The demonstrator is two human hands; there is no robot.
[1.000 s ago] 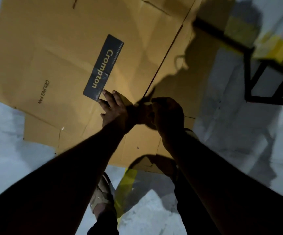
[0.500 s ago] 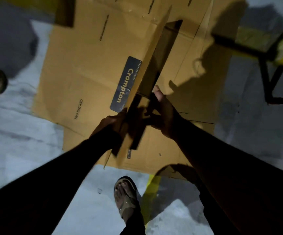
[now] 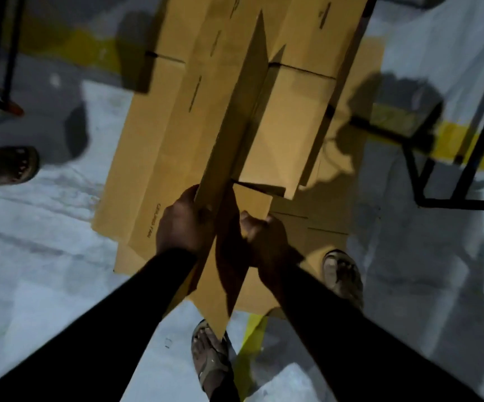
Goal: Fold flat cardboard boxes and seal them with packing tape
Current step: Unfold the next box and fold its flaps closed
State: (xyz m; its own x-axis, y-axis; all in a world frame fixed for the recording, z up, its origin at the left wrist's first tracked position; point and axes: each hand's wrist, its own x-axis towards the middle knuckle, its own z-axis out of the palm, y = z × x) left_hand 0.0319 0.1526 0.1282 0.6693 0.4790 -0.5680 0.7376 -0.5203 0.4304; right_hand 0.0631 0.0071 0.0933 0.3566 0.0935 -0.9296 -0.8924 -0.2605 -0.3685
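Head view looks down on a grey floor (image 3: 46, 271) where a stack of flat cardboard boxes (image 3: 159, 134) lies. One cardboard box (image 3: 267, 134), half opened with nothing inside, is raised over the stack. Left hand (image 3: 182, 221) grips its upright edge; right hand (image 3: 264, 242) grips its near flap.

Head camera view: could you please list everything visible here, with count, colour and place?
Lifted cardboard box: one, brown, centre, partly opened.
Flat cardboard: stack, count unclear, brown, on the floor beneath.
Floor: grey-white, with a yellow stripe.
Metal frames: two, black, upper left and right.
Another person's sandalled foot: one, left edge.
Own sandalled feet: two, bottom centre and right.
Left hand: gripping the box edge.
Right hand: gripping a flap.
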